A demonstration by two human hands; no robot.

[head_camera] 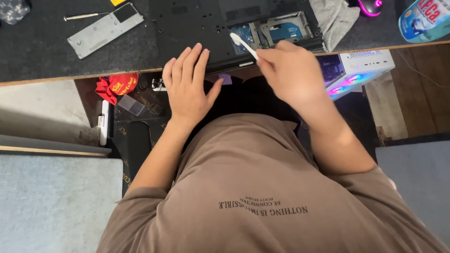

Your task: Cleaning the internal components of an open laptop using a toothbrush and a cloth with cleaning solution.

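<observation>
Dark felt-like mat on a wood-edged desk [422, 46], black laptop [197, 28] lying base-up with an open bay, left hand [187, 86] flat on its near edge, fingers together, right hand [290, 75] pinching a slim white plastic tool [243, 44] over the bay; grey metal cover plate [104, 29] lies left

Evenly lit from above, soft and fairly bright; dim under the tabletop [42, 56]. Coloured glow from the computer case [356, 70] at right. Slightly soft throughout, mild stretching toward edges.
</observation>
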